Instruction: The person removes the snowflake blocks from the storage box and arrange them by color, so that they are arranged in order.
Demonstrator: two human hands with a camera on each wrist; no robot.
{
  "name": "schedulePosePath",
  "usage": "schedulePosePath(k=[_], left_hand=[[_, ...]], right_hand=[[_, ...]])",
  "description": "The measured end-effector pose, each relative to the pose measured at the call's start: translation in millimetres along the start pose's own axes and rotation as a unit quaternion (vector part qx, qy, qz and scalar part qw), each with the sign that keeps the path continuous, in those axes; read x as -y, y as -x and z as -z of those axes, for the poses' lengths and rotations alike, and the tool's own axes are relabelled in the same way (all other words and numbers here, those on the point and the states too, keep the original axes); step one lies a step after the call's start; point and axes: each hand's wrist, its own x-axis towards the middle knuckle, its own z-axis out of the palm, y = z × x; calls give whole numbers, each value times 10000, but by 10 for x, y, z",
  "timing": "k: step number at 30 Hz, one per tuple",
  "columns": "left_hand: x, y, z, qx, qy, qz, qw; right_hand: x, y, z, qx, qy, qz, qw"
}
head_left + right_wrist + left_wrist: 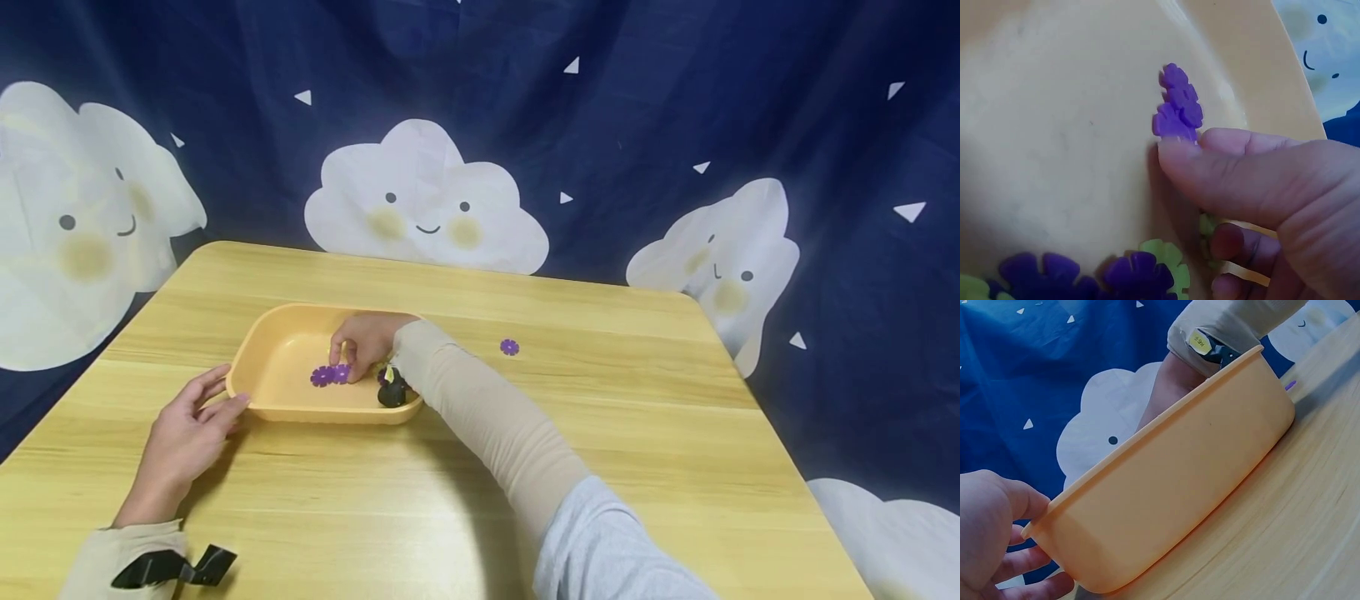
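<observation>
A shallow orange plastic tray (322, 414) stands on the table. My left hand (187, 433) grips its left end, thumb on the rim and fingers against the outer wall. Inside the tray, my right hand (367, 337) pinches a short chain of purple flower-shaped plastic pieces (1180, 100) between thumb and forefinger. The chain overlaps in the right wrist view, so its exact length is unclear. Close by, more purple flower pieces (1138, 278) and yellow-green flower pieces (1175, 259) lie on the tray floor, partly cut off by the frame. The tray's front wall hides the right fingers in the left wrist view.
One loose purple flower piece (509, 347) lies on the wooden table (600, 433), right of the tray. A black device with a yellow label (392, 390) is at my right wrist, over the tray's right end. Behind the table hangs a dark blue cloud-print curtain (240, 192).
</observation>
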Motion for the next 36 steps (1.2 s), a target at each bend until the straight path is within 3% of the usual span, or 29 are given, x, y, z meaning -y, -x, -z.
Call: schedulePosePath(k=[10, 23, 30, 36], left_hand=[[2, 4, 4, 10, 57, -72, 10000], [-11, 2, 9, -4, -16, -71, 10000], [-9, 9, 13, -9, -35, -86, 10000], [-4, 10, 14, -7, -31, -87, 10000]], right_hand=[[22, 26, -2, 36, -120, -77, 9999], [9, 61, 41, -34, 204, -18, 9998], [-14, 84, 60, -19, -38, 205, 9998], [29, 142, 96, -92, -113, 14, 9999]])
